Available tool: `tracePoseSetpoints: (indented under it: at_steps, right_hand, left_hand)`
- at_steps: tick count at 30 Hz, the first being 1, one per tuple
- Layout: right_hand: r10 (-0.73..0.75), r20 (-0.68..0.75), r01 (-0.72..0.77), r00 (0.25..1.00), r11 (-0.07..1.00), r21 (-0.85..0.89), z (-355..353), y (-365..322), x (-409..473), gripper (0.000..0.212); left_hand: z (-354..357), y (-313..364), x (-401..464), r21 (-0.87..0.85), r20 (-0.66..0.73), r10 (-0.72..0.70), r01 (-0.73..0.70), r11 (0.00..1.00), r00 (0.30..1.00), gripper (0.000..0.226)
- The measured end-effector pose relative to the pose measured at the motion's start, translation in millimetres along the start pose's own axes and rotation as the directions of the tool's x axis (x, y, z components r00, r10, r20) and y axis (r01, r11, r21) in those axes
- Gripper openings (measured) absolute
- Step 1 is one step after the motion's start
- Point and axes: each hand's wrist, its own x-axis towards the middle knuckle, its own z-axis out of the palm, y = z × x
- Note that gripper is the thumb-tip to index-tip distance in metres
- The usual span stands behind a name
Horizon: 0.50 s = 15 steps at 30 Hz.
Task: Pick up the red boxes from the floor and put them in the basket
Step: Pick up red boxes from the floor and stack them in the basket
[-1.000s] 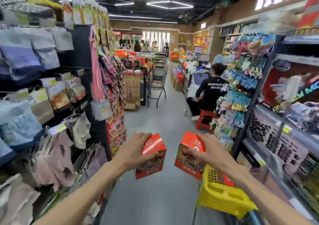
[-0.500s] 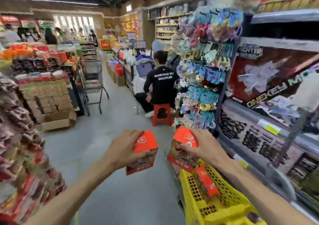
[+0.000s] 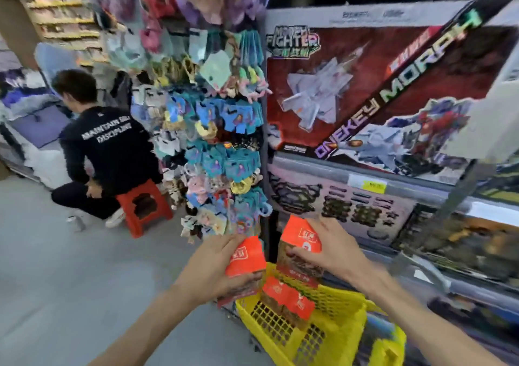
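My left hand point(image 3: 216, 267) grips a red box point(image 3: 247, 256) just over the left rim of the yellow basket point(image 3: 334, 334). My right hand point(image 3: 334, 250) holds a second red box point(image 3: 302, 239) above the basket's far edge. Both boxes are tilted, red tops up, side by side and a little apart. Inside the basket lie two more red boxes point(image 3: 289, 298) against the mesh floor. The basket stands on the floor at the foot of the shelves on the right.
A person in a black shirt point(image 3: 109, 146) sits on a red stool point(image 3: 144, 205) to the left. A rack of hanging toys point(image 3: 222, 130) stands straight ahead. Big toy boxes point(image 3: 373, 96) fill shelves on the right. Grey floor point(image 3: 70, 281) lies at left.
The view has swung right and down toward the shelves. Both hands have carried their boxes to the right and closer together, over the basket.
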Motion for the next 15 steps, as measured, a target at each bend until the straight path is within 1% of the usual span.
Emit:
tracePoseSetpoints:
  at_steps: [4, 6, 8, 11, 13, 15]
  right_hand:
    - [0.217, -0.037, -0.217, 0.976, 0.976, -0.005, 10, 28, 0, 0.094]
    - [0.328, -0.057, -0.329, 0.943, 0.944, -0.015, 21, 41, -3, 0.095]
    - [0.421, -0.08, -0.425, 0.903, 0.904, -0.041, 38, 52, -11, 0.097]
    - [0.554, -0.087, -0.556, 0.828, 0.831, 0.012, 67, 63, -21, 0.094]
    - [0.599, -0.09, -0.599, 0.796, 0.8, 0.025, 96, 73, -27, 0.093]
    - [0.631, -0.06, -0.633, 0.773, 0.774, -0.005, 130, 87, -31, 0.093]
  left_hand:
    - [49, -28, 64, -0.069, 0.114, 0.178, -0.171, 0.983, 0.977, 0.088]
    - [80, -40, 90, -0.088, 0.153, 0.276, -0.265, 0.96, 0.949, 0.088]
    - [112, -51, 110, -0.153, 0.206, 0.361, -0.334, 0.93, 0.91, 0.086]
    - [162, -66, 129, -0.236, 0.264, 0.442, -0.387, 0.891, 0.857, 0.087]
    - [196, -76, 132, -0.269, 0.305, 0.471, -0.399, 0.876, 0.828, 0.089]
    - [234, -87, 132, -0.276, 0.352, 0.479, -0.399, 0.874, 0.804, 0.091]
